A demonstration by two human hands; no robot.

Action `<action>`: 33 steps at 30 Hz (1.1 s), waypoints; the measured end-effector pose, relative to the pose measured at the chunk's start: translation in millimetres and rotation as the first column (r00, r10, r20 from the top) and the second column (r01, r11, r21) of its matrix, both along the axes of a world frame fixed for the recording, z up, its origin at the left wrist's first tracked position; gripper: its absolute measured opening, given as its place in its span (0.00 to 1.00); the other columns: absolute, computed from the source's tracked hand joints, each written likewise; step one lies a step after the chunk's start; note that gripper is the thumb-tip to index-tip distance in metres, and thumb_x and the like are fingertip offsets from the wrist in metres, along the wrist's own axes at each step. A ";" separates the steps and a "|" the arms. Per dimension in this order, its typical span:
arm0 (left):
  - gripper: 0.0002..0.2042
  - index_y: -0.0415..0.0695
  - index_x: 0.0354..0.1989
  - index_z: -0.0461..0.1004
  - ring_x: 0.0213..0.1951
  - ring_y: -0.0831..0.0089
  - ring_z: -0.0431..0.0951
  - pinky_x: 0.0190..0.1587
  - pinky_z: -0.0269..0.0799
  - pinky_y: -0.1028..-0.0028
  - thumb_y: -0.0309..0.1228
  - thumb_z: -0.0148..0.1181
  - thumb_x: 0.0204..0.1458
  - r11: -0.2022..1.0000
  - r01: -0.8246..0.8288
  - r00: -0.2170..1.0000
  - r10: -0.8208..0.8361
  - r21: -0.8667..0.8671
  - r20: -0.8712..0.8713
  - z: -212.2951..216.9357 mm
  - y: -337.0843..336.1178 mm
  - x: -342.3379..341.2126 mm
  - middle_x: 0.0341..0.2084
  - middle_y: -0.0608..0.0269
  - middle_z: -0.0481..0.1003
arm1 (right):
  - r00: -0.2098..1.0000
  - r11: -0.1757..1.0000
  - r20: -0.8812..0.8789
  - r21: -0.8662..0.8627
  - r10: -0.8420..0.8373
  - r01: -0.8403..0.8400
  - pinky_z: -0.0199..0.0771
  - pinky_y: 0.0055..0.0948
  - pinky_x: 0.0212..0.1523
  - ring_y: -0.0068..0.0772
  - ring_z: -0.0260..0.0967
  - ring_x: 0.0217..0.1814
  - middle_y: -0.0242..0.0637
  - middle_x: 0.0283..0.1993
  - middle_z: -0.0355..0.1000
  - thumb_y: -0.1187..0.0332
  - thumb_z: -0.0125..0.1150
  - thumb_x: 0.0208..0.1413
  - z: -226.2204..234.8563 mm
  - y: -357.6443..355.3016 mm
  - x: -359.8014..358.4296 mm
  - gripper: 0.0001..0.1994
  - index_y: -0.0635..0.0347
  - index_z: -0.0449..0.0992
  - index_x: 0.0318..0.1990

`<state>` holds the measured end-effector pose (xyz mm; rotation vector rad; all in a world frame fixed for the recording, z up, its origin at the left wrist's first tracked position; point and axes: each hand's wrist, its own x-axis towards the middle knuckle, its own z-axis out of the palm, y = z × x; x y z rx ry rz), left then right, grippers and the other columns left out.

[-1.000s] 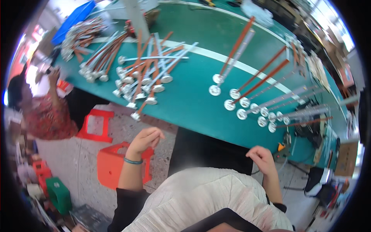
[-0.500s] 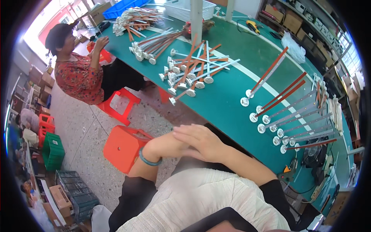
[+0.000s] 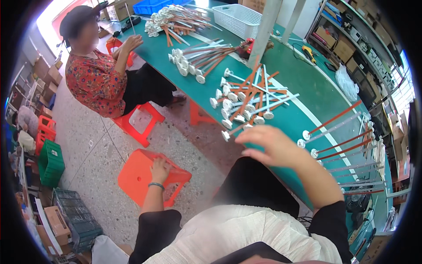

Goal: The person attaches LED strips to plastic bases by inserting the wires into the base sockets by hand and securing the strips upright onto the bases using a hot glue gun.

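Note:
My left hand [image 3: 160, 170] rests on the seat of a red plastic stool [image 3: 136, 179], near its edge, fingers stretched out. At the table's near edge my right hand [image 3: 274, 146] is raised with thumb and fingers apart, holding nothing I can see. Just beyond its fingertips lies a loose pile of white and brown strips with round white disc ends [image 3: 250, 108]. One white disc [image 3: 247, 126] is partly hidden by those fingers. Farther right stands a row of similar disc-ended strips [image 3: 336, 147], partly covered by my right forearm.
Across the green table [image 3: 200, 94] are more strip bundles [image 3: 198, 57], a white basket [image 3: 237, 21] and a metal post [image 3: 265, 33]. A co-worker [image 3: 96, 83] sits on another red stool [image 3: 140, 123] at left. A green crate [image 3: 51, 163] stands on the floor [image 3: 101, 158].
My hands, clasped together before, have parted. The left went down onto the stool, and the right moved out to the right, over the table edge. The view has shifted.

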<state>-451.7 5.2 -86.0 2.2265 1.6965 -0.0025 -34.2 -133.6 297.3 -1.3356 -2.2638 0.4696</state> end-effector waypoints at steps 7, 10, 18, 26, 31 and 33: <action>0.25 0.53 0.57 0.69 0.68 0.59 0.56 0.67 0.33 0.35 0.49 0.56 0.52 0.933 0.328 0.945 -0.324 0.149 -0.047 -30.5 2.2 -49.2 0.64 0.59 0.63 | 0.913 0.988 0.387 0.121 -0.131 0.091 0.71 0.40 0.51 0.45 0.72 0.50 0.41 0.46 0.74 0.70 0.63 0.52 48.0 153.9 31.3 0.14 0.57 0.76 0.48; 0.24 0.51 0.56 0.70 0.67 0.59 0.58 0.69 0.31 0.38 0.47 0.55 0.52 0.945 0.273 0.960 -0.279 0.178 0.010 -20.4 8.8 -52.1 0.63 0.57 0.64 | 0.813 0.974 0.541 0.180 -0.214 0.137 0.71 0.40 0.52 0.45 0.71 0.52 0.41 0.47 0.74 0.69 0.64 0.52 65.2 228.4 41.4 0.14 0.58 0.76 0.47; 0.26 0.46 0.56 0.72 0.66 0.59 0.60 0.71 0.34 0.45 0.48 0.56 0.51 0.957 0.171 0.980 -0.189 0.233 0.056 -30.7 15.9 -61.4 0.61 0.55 0.66 | 0.776 0.964 0.575 0.196 -0.259 0.177 0.70 0.41 0.55 0.48 0.70 0.55 0.43 0.50 0.74 0.61 0.64 0.54 41.9 445.6 37.7 0.18 0.56 0.75 0.51; 0.26 0.41 0.51 0.74 0.64 0.57 0.63 0.70 0.34 0.43 0.48 0.56 0.49 0.983 0.181 0.981 -0.183 0.032 0.065 -17.3 24.7 -53.4 0.56 0.52 0.70 | 0.836 0.921 0.392 0.239 -0.383 0.309 0.70 0.40 0.55 0.50 0.71 0.54 0.47 0.50 0.75 0.62 0.62 0.57 -23.0 638.7 44.8 0.17 0.59 0.76 0.51; 0.25 0.42 0.48 0.74 0.64 0.55 0.62 0.69 0.34 0.40 0.49 0.57 0.48 0.982 0.188 0.978 -0.190 0.026 0.088 -24.8 26.6 -57.6 0.53 0.52 0.72 | 0.833 0.879 0.322 0.325 -0.449 0.349 0.68 0.42 0.57 0.50 0.69 0.57 0.46 0.56 0.72 0.60 0.60 0.58 -50.6 726.9 28.0 0.19 0.60 0.75 0.54; 0.25 0.41 0.46 0.74 0.63 0.53 0.62 0.68 0.34 0.37 0.49 0.57 0.48 0.984 0.179 0.976 -0.178 0.001 0.126 -26.3 25.0 -59.6 0.53 0.51 0.71 | 0.749 0.781 0.301 0.450 -0.590 0.434 0.67 0.43 0.59 0.49 0.66 0.61 0.45 0.60 0.70 0.59 0.59 0.59 -61.9 748.7 18.9 0.22 0.60 0.72 0.57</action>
